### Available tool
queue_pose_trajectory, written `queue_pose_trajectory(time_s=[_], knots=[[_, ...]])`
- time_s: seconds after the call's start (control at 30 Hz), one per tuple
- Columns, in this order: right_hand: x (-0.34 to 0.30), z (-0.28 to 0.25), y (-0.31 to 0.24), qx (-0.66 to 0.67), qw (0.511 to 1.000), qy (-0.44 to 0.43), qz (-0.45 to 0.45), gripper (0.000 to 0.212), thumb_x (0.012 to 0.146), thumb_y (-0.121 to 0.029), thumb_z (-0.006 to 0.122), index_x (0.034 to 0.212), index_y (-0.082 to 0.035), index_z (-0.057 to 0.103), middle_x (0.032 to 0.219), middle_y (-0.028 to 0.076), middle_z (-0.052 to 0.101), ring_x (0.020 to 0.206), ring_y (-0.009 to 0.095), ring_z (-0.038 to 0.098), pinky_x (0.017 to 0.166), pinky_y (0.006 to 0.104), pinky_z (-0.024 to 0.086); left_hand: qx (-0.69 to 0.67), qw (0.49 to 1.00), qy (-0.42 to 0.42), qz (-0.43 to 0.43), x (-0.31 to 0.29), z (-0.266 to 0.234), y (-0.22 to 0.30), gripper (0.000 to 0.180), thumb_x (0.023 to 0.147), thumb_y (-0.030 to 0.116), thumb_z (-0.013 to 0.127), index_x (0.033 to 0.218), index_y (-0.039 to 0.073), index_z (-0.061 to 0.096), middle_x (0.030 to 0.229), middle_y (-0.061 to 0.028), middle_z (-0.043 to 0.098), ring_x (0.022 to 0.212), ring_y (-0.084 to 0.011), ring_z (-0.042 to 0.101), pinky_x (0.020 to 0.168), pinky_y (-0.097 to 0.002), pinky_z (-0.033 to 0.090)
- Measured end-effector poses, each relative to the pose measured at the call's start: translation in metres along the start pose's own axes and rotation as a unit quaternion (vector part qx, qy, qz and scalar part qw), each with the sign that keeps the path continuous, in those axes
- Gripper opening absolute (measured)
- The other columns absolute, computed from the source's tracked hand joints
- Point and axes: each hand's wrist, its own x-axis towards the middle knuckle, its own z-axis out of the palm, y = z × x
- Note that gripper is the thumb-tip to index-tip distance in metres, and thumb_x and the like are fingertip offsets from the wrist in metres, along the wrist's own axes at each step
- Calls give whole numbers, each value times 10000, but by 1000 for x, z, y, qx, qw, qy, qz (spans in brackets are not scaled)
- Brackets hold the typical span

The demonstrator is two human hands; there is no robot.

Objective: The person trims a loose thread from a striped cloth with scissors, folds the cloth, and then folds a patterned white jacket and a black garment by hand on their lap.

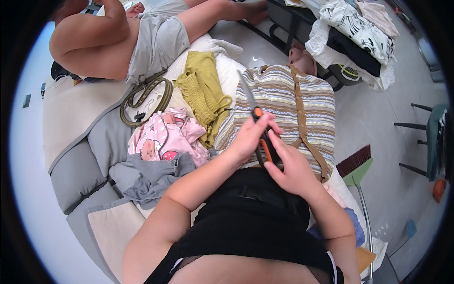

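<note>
Both hands are on a pair of scissors (247, 91) with long grey blades and black-and-orange handles. The blades look closed and point up and away from me. My left hand (250, 136) grips them close to the pivot, with its thumb lying along them. Lower down, my right hand (292, 166) holds the handles between thumb and fingers, partly hiding them. Beneath the scissors lies a brown, white and blue striped knit cardigan (279, 97) with a brown buttoned band, spread flat in front of me.
To the left lie mustard-yellow shorts (200, 80), pink printed clothing (171, 135), a coiled olive belt (124, 106) and a grey garment (161, 177) on a grey sofa (78, 163). Another person (158, 47) sits at upper left. A broom (358, 175) and clothes pile (357, 35) are right.
</note>
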Motion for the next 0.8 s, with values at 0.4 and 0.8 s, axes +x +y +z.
queue_pose_trajectory(time_s=[0.4,0.8], knots=[[-38,-18,32,-31,996,17,86,418,827,-148,661,1226,-52,584,1146,146,638,1046,337,593,921,400,456,-259,852,406,203,-22,-236,128,421,992,319,370,1128,-50,521,1171,-222,583,1110,-364,560,953,-460,466],[-53,-48,53,-102,980,118,125,392,828,-146,653,1209,-69,594,1143,151,632,1052,324,585,917,389,458,100,821,458,324,-35,-262,79,435,900,105,528,1320,56,430,1305,-116,447,1189,-231,459,981,-400,390]])
